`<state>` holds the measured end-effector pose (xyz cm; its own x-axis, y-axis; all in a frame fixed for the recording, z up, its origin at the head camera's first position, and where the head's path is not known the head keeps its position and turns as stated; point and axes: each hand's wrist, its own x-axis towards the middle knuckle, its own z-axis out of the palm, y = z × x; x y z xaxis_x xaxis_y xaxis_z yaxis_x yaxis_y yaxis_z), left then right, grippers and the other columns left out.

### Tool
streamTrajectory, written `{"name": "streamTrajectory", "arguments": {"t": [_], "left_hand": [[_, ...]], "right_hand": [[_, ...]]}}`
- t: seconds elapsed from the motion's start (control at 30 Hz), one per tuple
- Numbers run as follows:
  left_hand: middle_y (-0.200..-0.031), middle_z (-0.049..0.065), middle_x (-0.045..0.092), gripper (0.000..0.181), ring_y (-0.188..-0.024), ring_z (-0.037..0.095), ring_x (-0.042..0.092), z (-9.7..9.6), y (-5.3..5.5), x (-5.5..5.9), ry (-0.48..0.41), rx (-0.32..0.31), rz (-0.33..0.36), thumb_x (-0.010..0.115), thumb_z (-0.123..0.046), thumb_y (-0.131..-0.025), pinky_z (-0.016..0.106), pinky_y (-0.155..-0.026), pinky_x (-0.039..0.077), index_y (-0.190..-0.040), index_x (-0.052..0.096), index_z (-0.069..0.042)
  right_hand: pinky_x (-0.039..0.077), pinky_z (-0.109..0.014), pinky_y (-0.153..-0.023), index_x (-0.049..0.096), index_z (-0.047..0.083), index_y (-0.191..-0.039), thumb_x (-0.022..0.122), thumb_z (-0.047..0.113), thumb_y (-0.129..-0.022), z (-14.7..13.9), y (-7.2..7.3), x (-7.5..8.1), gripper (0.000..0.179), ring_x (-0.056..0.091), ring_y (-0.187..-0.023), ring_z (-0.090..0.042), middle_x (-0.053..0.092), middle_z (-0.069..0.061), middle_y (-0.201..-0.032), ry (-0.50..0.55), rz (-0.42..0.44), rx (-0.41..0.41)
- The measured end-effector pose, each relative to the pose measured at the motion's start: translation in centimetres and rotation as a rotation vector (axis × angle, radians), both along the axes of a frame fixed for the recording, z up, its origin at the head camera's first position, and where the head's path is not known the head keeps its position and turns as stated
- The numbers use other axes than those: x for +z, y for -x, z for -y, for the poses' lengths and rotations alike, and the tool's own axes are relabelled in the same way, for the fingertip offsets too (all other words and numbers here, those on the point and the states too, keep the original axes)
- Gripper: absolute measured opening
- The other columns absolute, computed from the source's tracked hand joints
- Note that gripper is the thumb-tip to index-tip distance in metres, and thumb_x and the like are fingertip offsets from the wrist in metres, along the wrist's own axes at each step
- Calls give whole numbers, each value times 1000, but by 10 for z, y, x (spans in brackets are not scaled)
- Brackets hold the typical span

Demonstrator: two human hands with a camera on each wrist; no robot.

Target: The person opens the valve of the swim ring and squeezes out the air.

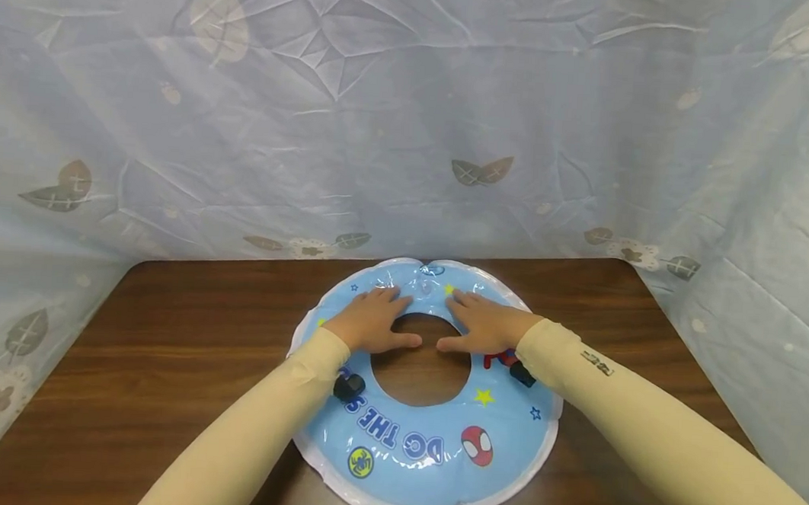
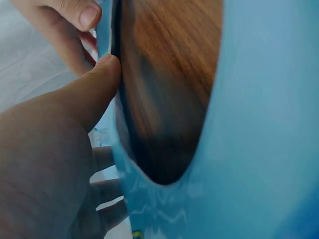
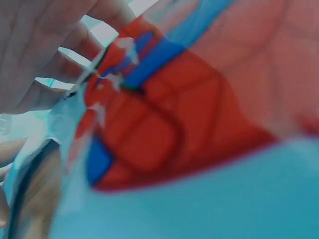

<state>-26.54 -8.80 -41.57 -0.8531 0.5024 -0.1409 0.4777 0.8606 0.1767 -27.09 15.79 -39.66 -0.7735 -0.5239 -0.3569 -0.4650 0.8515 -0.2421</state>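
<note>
A light blue inflatable swim ring (image 1: 503,471) lies on the table, printed with stars, lettering and a red spider mask. On the far left part of the ring rests my left hand (image 1: 373,319), its fingers spread and its thumb reaching over the centre hole. My right hand (image 1: 486,323) lies on the far right part, fingers extended, thumb toward the left one. The thumbs are apart. In the left wrist view the left hand (image 2: 55,149) is beside the hole's edge. The right wrist view shows the right hand (image 3: 50,55) over the ring's red and blue print (image 3: 164,109).
The brown wooden table (image 1: 166,347) extends to both sides of the ring. A pale grey-blue curtain (image 1: 397,130) with leaf prints hangs behind the table and along its sides. Small black devices (image 1: 349,387) sit under both wrists, close to the ring.
</note>
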Motion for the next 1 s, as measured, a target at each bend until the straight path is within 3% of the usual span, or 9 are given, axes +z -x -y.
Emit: {"name": "streamTrajectory", "arguments": {"t": [0.13, 0.33, 0.57, 0.73, 1.0], "left_hand": [[-165, 19, 35, 87, -153, 41, 30, 10, -14, 6, -42, -24, -24, 62, -66, -94, 57, -123, 24, -158, 42, -11], [-164, 20, 36, 100, -154, 43, 26, 29, -49, 16, -77, -44, -33, 69, -74, -84, 63, -123, 20, -157, 44, -11], [-165, 21, 34, 106, -155, 42, 23, 49, -82, 14, -108, -31, -49, 70, -77, -80, 71, -119, 18, -157, 44, -11], [-167, 21, 28, 110, -156, 45, 18, 57, -92, 6, -133, -3, -36, 70, -80, -76, 74, -118, 13, -158, 43, -11], [-169, 22, 23, 116, -157, 46, 13, 57, -95, -5, -119, 32, 12, 70, -82, -74, 73, -120, 8, -161, 38, -12]], "right_hand": [[24, -58, -122, 24, 3, -164, 62, 65, -94, -7, -17, 5, 101, 17, -157, -42, 18, -20, -171, 67, -29, 10], [26, -60, -120, 30, 3, -162, 64, 68, -90, -22, -51, 5, 103, 22, -155, -44, 24, -20, -169, 99, -111, 47], [19, -69, -119, 30, 1, -161, 66, 76, -83, -31, -78, 8, 114, 20, -154, -48, 25, -22, -168, 109, -140, 52], [16, -73, -118, 29, 1, -162, 68, 77, -78, -34, -84, 5, 120, 19, -155, -48, 21, -22, -170, 103, -120, 19], [15, -75, -117, 27, -1, -161, 70, 77, -76, -35, -85, -2, 123, 18, -154, -49, 21, -23, -169, 100, -66, -4]]}}
